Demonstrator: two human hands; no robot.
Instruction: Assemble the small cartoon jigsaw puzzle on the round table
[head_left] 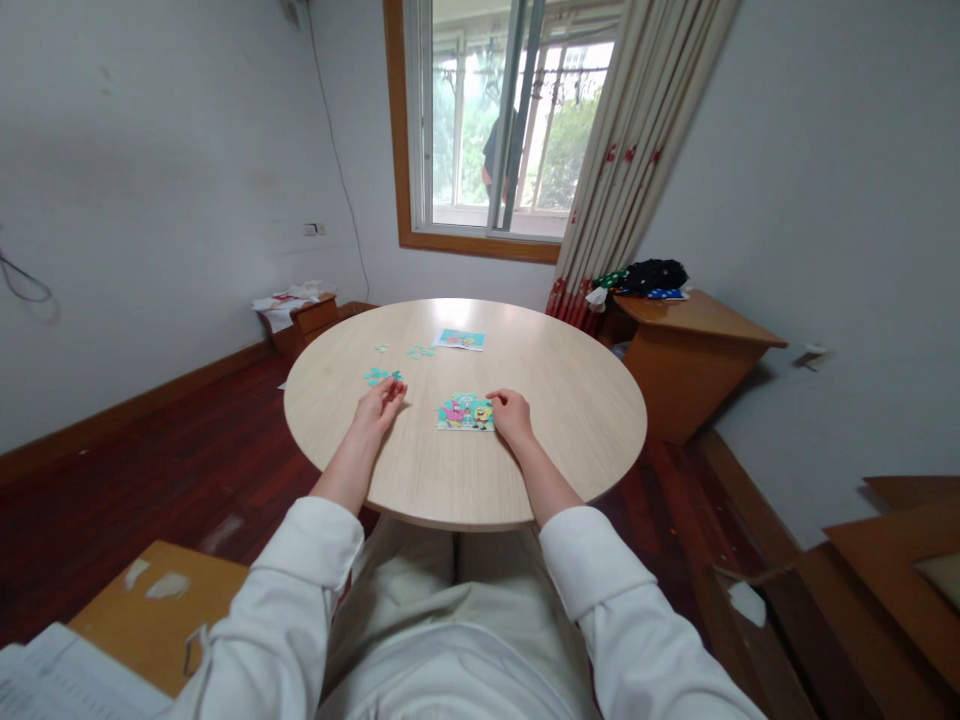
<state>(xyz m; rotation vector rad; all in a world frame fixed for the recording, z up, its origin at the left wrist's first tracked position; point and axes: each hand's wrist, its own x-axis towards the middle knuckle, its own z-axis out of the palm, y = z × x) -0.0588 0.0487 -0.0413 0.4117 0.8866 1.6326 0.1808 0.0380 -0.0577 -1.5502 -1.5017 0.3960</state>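
A partly assembled jigsaw puzzle (463, 414) with cartoon characters lies on the round table (585, 400) in front of me. My right hand (511, 414) rests at its right edge, fingers curled together; whatever they may hold is hidden. To the left, my left hand (382, 402) is closed in a pinch, with a small teal puzzle piece (397, 375) at its fingertips. Loose teal pieces (374, 377) lie just beyond that hand. Farther back are more loose pieces (421, 351) and a small pale group of pieces (382, 348). A picture sheet (460, 340) lies behind the puzzle.
A wooden desk (694, 320) with a dark cloth pile (654, 277) stands at the back right. A low cabinet (315, 315) with papers is at the back left. Near my left side is a wooden cabinet (161, 590). Beyond the window, a person (495, 160) is partly visible.
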